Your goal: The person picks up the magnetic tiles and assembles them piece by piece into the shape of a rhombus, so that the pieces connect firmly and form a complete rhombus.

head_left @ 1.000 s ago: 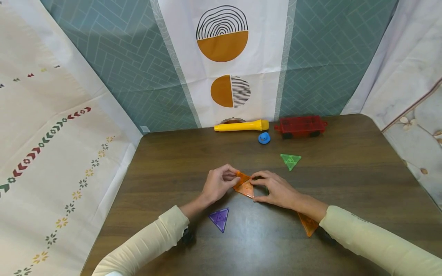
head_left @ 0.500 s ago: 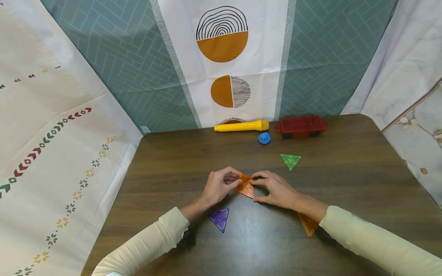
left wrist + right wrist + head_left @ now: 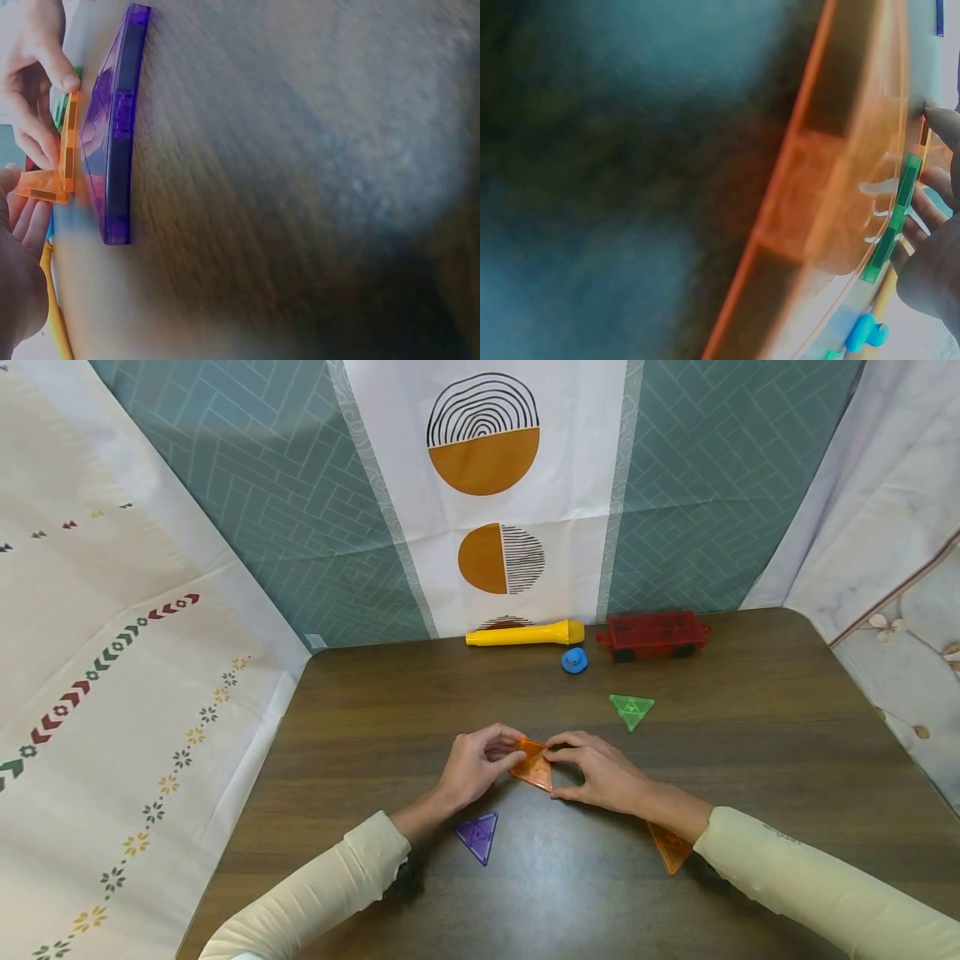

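Brown tabletop (image 3: 360, 693): wide wood surface from left edge to purple triangle (image 3: 477, 835), lying flat. Left hand (image 3: 478, 760), just beyond, pinches tilted orange triangle (image 3: 41, 184); its lower edge meets flat orange triangle (image 3: 536, 772) near table's middle. Right hand (image 3: 600, 775) grips flat one at corners. Green triangle (image 3: 632, 711) well inside far edge. Third orange triangle (image 3: 671, 850) partly beneath right forearm (image 3: 678, 814); wood stretches on to right edge.

Orange tiles (image 3: 534, 772) partly behind left hand (image 3: 476, 762).
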### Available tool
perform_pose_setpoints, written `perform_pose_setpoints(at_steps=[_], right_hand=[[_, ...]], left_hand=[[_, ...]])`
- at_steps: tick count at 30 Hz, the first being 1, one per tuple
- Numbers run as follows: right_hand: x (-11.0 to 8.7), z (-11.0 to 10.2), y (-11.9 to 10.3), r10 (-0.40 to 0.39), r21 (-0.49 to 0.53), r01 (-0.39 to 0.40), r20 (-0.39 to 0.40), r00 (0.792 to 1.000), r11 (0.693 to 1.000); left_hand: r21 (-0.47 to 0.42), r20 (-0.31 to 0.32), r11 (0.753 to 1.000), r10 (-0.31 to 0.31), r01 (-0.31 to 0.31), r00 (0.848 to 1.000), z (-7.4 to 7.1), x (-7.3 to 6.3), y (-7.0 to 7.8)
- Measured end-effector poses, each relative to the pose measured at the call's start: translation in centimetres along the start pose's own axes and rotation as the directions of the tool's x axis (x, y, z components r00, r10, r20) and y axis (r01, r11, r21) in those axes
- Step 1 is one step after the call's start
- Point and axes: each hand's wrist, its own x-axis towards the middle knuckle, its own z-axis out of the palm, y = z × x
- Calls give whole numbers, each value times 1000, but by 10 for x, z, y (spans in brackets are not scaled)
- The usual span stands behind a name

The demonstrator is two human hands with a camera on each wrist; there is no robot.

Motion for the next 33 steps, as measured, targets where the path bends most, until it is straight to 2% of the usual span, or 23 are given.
perform_pose_setpoints(at_steps=[11,18,24,33], right_hand=[[0,-2,0,7,-9,-7,1,1000,1000],[0,0,-2,2,-28,-2,11,1000,1000],[0,0,-1,12,-28,-12,10,1000,1000],[-1,-1,0,8,-41,-8,6,1000,999]], left_hand=[[-9,44,1000,-18,19,999,-12,-7,-2],[51,96,998,-41,36,995,-26,-26,-1],[88,192,995,-69,53,979,-37,-46,0],[185,309,983,-70,12,949,-53,-75,1]])
